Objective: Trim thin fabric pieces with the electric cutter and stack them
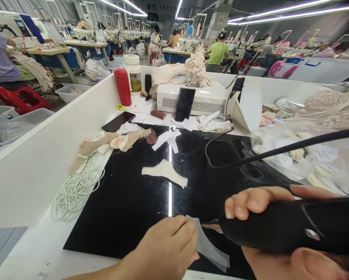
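While the right hand (256,202) is clamped round a black tool (293,225), the left hand (168,245) holds a pale fabric piece (211,249) at 6 o'clock on the black mat (127,202).
Tool sits inside the right fist, fingers wrapped over its top. Long axis runs 3 to 9 o'clock, nose pointing to 9 o'clock, just beside the fabric piece. Left fingers are curled together on the piece's 9 o'clock edge. Cord (279,149) trails toward 3 o'clock.
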Available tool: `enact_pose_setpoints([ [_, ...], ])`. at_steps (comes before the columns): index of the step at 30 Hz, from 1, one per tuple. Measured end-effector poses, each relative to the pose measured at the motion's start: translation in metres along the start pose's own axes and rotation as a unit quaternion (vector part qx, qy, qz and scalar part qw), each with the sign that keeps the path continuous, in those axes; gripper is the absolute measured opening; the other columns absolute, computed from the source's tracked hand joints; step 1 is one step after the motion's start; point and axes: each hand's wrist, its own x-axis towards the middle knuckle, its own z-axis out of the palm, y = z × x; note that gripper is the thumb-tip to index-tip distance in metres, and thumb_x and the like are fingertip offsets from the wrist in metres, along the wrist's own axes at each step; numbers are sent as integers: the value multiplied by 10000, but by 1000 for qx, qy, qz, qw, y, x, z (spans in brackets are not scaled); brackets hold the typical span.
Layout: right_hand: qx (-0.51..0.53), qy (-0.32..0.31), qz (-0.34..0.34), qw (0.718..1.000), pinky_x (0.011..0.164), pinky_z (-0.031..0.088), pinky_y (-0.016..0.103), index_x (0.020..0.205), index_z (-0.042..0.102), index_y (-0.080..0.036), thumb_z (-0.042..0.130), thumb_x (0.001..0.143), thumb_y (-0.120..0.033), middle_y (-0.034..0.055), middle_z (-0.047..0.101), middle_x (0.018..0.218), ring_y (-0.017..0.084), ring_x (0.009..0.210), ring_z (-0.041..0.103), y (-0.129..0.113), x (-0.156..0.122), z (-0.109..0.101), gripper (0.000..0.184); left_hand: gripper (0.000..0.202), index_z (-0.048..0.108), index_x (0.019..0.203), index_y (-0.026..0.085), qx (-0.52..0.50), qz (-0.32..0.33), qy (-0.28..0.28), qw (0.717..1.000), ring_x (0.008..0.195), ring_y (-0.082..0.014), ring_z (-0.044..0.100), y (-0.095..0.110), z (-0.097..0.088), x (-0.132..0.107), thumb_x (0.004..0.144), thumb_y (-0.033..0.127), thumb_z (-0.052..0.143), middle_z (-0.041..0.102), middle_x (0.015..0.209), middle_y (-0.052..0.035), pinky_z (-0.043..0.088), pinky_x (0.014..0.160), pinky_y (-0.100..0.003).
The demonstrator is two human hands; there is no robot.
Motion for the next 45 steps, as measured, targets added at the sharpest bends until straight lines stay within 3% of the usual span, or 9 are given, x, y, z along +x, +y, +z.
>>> enact_pose_setpoints([
  [3,47,22,-27,998,524,553,326,1093,664,-331,906,732,-457,-39,654,765,168,598,558,3,6,11,453,321,691,1224,116,-20,-11,-2,1000,1105,-152,632,0,1,-1,1091,360,532,727,1232,-17,492,969,-267],
  [8,43,34,-38,998,508,540,322,1076,665,-316,911,714,-454,-52,676,757,170,585,565,7,9,12,459,310,695,1194,108,-35,-15,8,999,1086,-158,639,2,3,-2,1075,358,557,725,1220,-24,492,971,-263],
  [20,54,-3,-24,998,564,574,330,1107,644,-311,879,777,-408,-50,681,773,162,615,611,8,10,10,417,286,681,1184,104,-30,-19,31,999,1069,-169,665,2,10,-5,1060,340,578,729,1172,-50,509,964,-286],
  [31,62,-26,-14,998,581,575,336,1163,608,-315,831,828,-464,-30,648,825,168,662,620,17,4,11,429,261,711,1141,115,-22,-30,58,998,980,-156,676,1,1,1,1012,337,667,754,1152,-17,549,911,-267],
  [39,85,-21,-12,996,542,563,342,1095,623,-291,872,768,-438,-34,664,761,174,604,610,13,9,20,437,259,707,1135,112,-21,-27,68,997,969,-157,672,2,7,-2,1040,335,617,747,1103,-23,553,891,-269],
  [45,88,-32,-18,995,560,568,326,1152,614,-296,835,826,-435,-29,661,809,162,639,608,20,5,21,418,247,698,1149,109,-15,-29,72,997,957,-170,663,2,9,-3,1045,310,599,735,1099,-36,556,881,-279],
])
